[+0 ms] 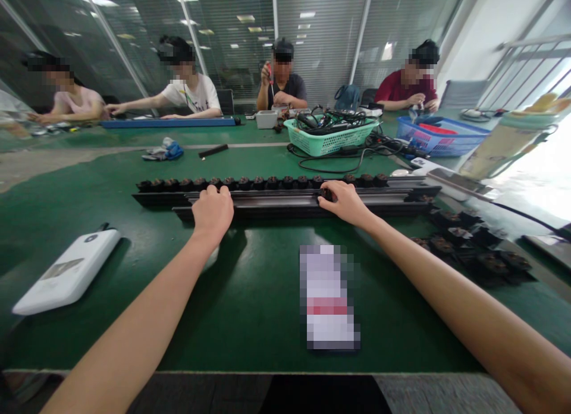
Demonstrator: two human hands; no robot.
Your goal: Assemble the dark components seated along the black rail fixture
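Note:
Long dark metal rails (pixel 276 198) lie across the green table in front of me. Several round black parts (pixel 259 182) stand in a row along the far side. My left hand (pixel 213 215) is closed over the rails left of centre, fingers curled around an edge. Right of centre, my right hand (pixel 341 201) pinches a small black part (pixel 327 194) at the rails. More loose black parts (pixel 486 247) are piled at the right, beside my right forearm.
A blurred phone (pixel 328 307) lies near the front edge, a white device (pixel 69 271) at the left. Beyond the rails are a green basket (pixel 330 137) of cables, a blue basket (pixel 441 137), a glove (pixel 164 150) and a black strip (pixel 213 151). Several people sit opposite.

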